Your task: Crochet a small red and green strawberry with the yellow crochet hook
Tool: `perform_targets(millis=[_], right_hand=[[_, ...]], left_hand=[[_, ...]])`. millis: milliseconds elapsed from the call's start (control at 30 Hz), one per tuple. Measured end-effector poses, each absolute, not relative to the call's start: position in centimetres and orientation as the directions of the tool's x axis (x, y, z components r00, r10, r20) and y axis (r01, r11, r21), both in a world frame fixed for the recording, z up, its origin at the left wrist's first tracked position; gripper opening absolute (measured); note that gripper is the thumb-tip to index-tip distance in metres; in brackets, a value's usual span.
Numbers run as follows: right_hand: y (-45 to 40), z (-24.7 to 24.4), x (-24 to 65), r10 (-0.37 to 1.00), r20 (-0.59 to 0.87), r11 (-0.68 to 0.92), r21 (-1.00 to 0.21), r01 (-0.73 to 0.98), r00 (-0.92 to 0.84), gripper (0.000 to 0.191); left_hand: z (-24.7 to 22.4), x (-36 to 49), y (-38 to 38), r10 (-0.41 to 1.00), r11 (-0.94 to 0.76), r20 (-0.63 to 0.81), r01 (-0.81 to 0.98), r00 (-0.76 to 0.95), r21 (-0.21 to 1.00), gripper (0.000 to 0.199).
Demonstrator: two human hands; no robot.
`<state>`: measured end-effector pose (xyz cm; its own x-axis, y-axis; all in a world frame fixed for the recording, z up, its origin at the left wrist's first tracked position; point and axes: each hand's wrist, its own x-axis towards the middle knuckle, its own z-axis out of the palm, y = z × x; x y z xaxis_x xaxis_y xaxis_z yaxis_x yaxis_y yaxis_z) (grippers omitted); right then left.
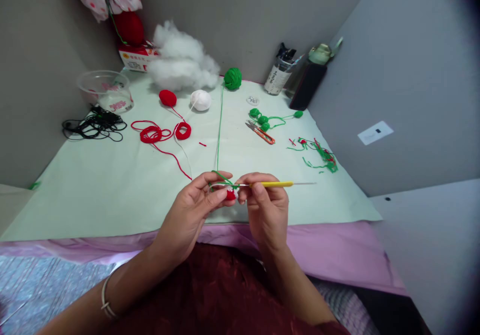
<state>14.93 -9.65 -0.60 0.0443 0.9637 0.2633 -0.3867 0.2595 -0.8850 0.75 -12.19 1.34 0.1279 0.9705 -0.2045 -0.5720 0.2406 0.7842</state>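
Between the fingertips of my left hand (195, 200) is a small crochet piece (231, 194) in red and white, with green yarn at its top. My right hand (266, 205) grips a crochet hook (276, 184) by its yellow handle, and the metal tip meets the piece at the green loops. Green yarn runs over my left fingers and up the table to a green yarn ball (233, 78). A white strand from the white yarn ball (201, 100) and a red strand also reach toward my left hand.
Orange-handled thread snips (260, 132) lie beside small green crocheted pieces (264, 120). Yarn scraps (326, 156) are at the right. White stuffing (182, 60), a clear tub (107, 92), black cord (93, 125), a pen cup (278, 76) and a dark bottle (309, 82) stand farther back.
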Motion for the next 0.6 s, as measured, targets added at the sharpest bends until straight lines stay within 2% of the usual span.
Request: perform_targets(millis=[100, 267, 600], right_hand=[[-9.6, -0.3, 15.2, 0.964, 0.267, 0.243, -0.878, -0.413, 0.0, 0.014], [-9.7, -0.1, 16.1, 0.953, 0.302, 0.271, -0.898, -0.346, -0.038, 0.019], [-10.6, 0.0, 16.9, 0.849, 0.524, 0.516, -0.85, -0.11, -0.066, 0.017]], left_hand=[[1.3, 0.7, -12.2, 0.975, 0.223, -0.199, -0.539, 0.103, 0.812, 0.017], [1.5, 0.5, -12.1, 0.976, 0.22, -0.192, -0.498, 0.108, 0.839, 0.016], [0.5, -0.2, -12.3, 0.992, 0.115, -0.088, -0.335, 0.095, 0.935, 0.016]])
